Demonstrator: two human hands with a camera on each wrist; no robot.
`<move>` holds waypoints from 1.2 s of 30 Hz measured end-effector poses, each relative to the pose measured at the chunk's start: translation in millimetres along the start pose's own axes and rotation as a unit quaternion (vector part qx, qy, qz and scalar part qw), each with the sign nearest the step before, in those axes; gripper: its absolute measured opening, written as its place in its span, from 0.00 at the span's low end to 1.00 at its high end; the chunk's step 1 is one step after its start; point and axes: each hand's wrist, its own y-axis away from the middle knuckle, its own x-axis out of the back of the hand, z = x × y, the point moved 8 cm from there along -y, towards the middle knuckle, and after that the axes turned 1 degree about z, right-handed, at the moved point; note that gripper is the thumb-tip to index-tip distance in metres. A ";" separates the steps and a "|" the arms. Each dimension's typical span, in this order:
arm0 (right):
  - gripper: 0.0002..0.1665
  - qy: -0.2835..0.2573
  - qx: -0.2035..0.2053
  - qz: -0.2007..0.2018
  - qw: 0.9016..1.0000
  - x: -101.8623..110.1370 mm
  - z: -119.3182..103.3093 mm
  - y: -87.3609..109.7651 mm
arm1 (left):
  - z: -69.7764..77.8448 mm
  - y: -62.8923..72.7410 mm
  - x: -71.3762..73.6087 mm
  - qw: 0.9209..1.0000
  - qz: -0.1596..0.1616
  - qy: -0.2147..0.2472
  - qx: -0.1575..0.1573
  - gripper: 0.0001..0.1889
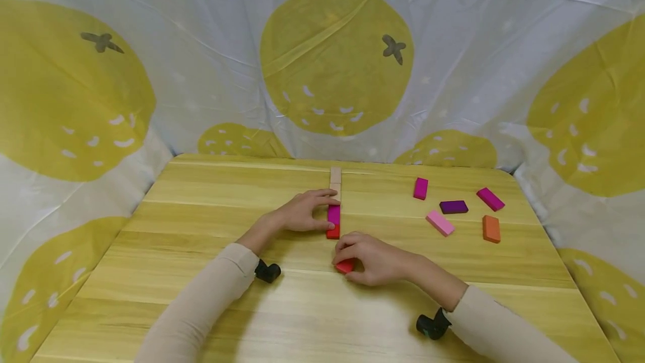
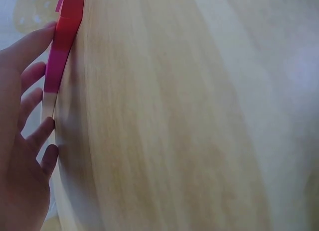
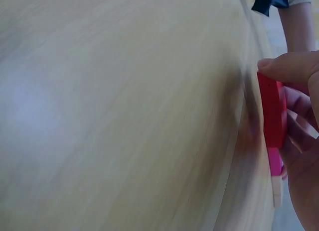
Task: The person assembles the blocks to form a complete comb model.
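Observation:
A straight row on the table runs toward the back: a red block (image 1: 333, 233), a magenta block (image 1: 333, 213), then two plain wooden blocks (image 1: 335, 175). My left hand (image 1: 302, 213) rests along the row's left side, fingers spread and mostly straight. Its thumb touches near the red block, and the fingertips reach over the magenta and nearer wooden block. Just in front of the row's near end, my right hand (image 1: 375, 259) pinches another red block (image 3: 271, 111) between thumb and fingers. In the head view the hand partly covers this block, which looks tilted.
Loose blocks lie to the right: one magenta (image 1: 420, 189), one dark purple (image 1: 453, 206), one pink (image 1: 440, 223), one orange (image 1: 491, 229) and another magenta block (image 1: 490, 199). A fruit-patterned cloth (image 1: 216, 71) hangs behind the wooden table (image 1: 201, 195).

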 end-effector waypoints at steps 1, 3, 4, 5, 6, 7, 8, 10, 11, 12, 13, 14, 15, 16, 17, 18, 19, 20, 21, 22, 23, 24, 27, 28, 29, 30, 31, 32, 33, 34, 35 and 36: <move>0.14 0.003 0.003 -0.005 1.000 -1.7 -1.3 -3.1 | -0.5 -0.1 -0.4 1.000 0.000 -0.001 0.001 0.34; 0.14 0.010 0.006 -0.014 1.000 -4.3 -3.3 -8.1 | -0.9 -0.2 -0.5 1.000 -0.001 -0.001 0.004 0.34; 0.14 0.012 0.006 -0.019 1.000 -5.6 -3.7 -10.1 | -1.1 -0.1 -0.5 1.000 -0.001 0.000 0.005 0.34; 0.15 0.014 0.006 -0.024 1.000 -6.7 -3.8 -11.6 | -1.0 0.0 -0.4 1.000 -0.002 0.001 0.006 0.34; 0.15 0.014 0.005 -0.028 0.999 -7.8 -3.6 -12.5 | -0.9 0.2 -0.2 1.000 -0.002 0.002 0.006 0.34; 0.15 0.015 0.005 -0.031 0.999 -9.0 -3.5 -13.0 | -0.9 0.7 -0.3 1.000 -0.002 0.002 0.007 0.34; 0.16 0.016 0.007 -0.033 0.999 -10.1 -3.3 -12.9 | -0.8 1.2 -0.4 1.000 -0.001 0.004 0.006 0.34; 0.17 0.016 0.012 -0.028 0.999 -10.4 -2.8 -11.2 | -0.6 1.8 -0.6 1.000 0.000 0.006 0.006 0.34; 0.17 0.018 0.012 -0.021 1.000 -9.6 -2.0 -9.3 | -0.6 1.8 -0.9 1.000 0.001 0.006 0.005 0.34; 0.18 0.020 0.011 -0.009 1.000 -7.9 -0.9 -7.0 | -0.5 1.9 -1.2 1.000 0.000 0.006 0.004 0.34; 0.20 0.020 0.003 0.004 1.000 -5.6 1.3 -4.1 | -0.5 2.0 -1.4 1.000 0.000 0.006 0.005 0.34; 0.22 0.019 -0.011 0.018 1.000 -3.0 4.2 -1.0 | -0.6 1.7 -1.7 1.000 0.001 0.005 0.004 0.34; 0.23 0.017 -0.028 0.033 0.999 -0.1 7.8 2.4 | -0.8 1.3 -1.8 1.000 0.002 0.005 0.003 0.34; 0.26 0.013 -0.046 0.047 0.998 2.5 11.8 5.8 | -0.9 1.1 -1.7 1.000 0.003 0.005 0.003 0.34; 0.28 0.009 -0.065 0.058 0.996 4.3 16.0 9.0 | -0.9 0.8 -1.4 1.000 0.004 0.006 0.003 0.34; 0.29 0.006 -0.083 0.066 0.994 5.3 19.9 11.7 | -1.0 0.7 -1.1 1.000 0.004 0.006 0.004 0.34; 0.31 0.003 -0.099 0.072 0.992 5.9 23.4 14.1 | -1.3 0.5 -0.8 1.000 0.006 0.006 0.005 0.34; 0.32 0.002 -0.111 0.075 0.991 5.9 25.7 15.6 | -1.5 0.2 -0.7 1.000 0.007 0.006 0.005 0.34; 0.33 0.003 -0.117 0.076 0.990 5.5 27.0 16.3 | -1.8 0.3 -0.6 1.000 0.006 0.007 0.007 0.34; 0.33 0.005 -0.121 0.077 0.990 5.0 27.5 16.5 | -1.8 0.2 -0.4 1.000 0.005 0.008 0.008 0.34; 0.33 0.009 -0.124 0.077 0.989 4.5 27.7 16.4 | -2.2 0.1 -0.6 1.000 0.004 0.006 0.009 0.34; 0.33 0.011 -0.127 0.078 0.989 4.1 27.6 15.8 | -2.5 0.0 -0.7 1.000 0.004 0.006 0.009 0.34; 0.31 0.019 -0.133 0.080 0.988 3.5 26.1 12.0 | -3.9 -0.2 -1.1 1.000 0.006 0.006 0.010 0.34; 0.30 0.023 -0.137 0.079 0.987 3.1 26.1 10.5 | -4.2 -0.3 -1.2 1.000 0.006 0.005 0.010 0.33; 0.29 0.028 -0.139 0.078 0.987 2.7 25.9 9.0 | -4.3 -0.3 -1.2 1.000 0.006 0.004 0.011 0.33; 0.29 0.031 -0.141 0.076 0.987 2.3 25.7 7.5 | -4.3 -0.4 -1.2 1.000 0.007 0.004 0.010 0.33; 0.28 0.036 -0.142 0.075 0.986 2.0 25.9 6.3 | -4.6 -0.5 -1.2 1.000 0.007 0.003 0.010 0.33; 0.28 0.040 -0.143 0.073 0.986 1.6 25.9 5.1 | -4.6 -0.5 -1.3 1.000 0.006 0.002 0.011 0.33; 0.28 0.043 -0.143 0.071 0.986 1.3 26.1 4.1 | -3.8 -0.5 -0.9 1.000 0.003 0.002 0.011 0.33; 0.29 0.046 -0.142 0.069 0.986 1.1 26.1 3.3 | -3.8 -0.6 -0.9 1.000 0.003 0.002 0.010 0.33; 0.28 0.047 -0.141 0.069 0.987 1.1 25.9 2.6 | -3.3 -0.7 -0.6 1.000 0.003 0.002 0.008 0.33; 0.28 0.049 -0.140 0.068 0.987 1.1 26.0 2.1 | -3.1 -0.9 -0.3 1.000 0.004 0.003 0.007 0.33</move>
